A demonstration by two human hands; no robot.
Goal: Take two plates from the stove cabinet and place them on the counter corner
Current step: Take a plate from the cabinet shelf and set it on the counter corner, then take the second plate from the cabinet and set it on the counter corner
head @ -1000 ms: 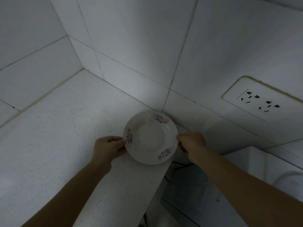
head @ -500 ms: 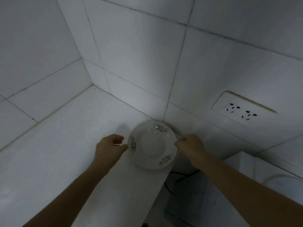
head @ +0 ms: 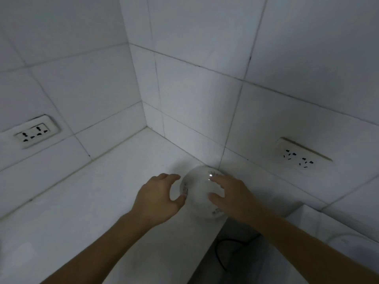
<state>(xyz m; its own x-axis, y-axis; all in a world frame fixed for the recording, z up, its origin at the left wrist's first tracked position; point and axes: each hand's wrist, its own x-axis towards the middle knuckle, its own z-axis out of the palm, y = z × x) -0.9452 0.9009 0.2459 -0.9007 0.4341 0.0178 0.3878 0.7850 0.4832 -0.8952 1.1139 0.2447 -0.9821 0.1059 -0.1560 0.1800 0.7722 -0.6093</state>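
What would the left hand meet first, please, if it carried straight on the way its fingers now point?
Most likely the rim of the plate: the left hand is open, fingers curled towards its near-left edge, just short of it. Depth is hard to judge; the thumb may already touch.

Single head-worn wide-angle view, looking forward and steeply down into tiled wall corner. Pale speckled stone worktop fills lower left; white glazed wall tiles fill upper half, lines bowed by lens. Both bare forearms enter from bottom edge, left hand and right hand near frame centre, close to camera. White wall sockets at left and right margins. No second view.
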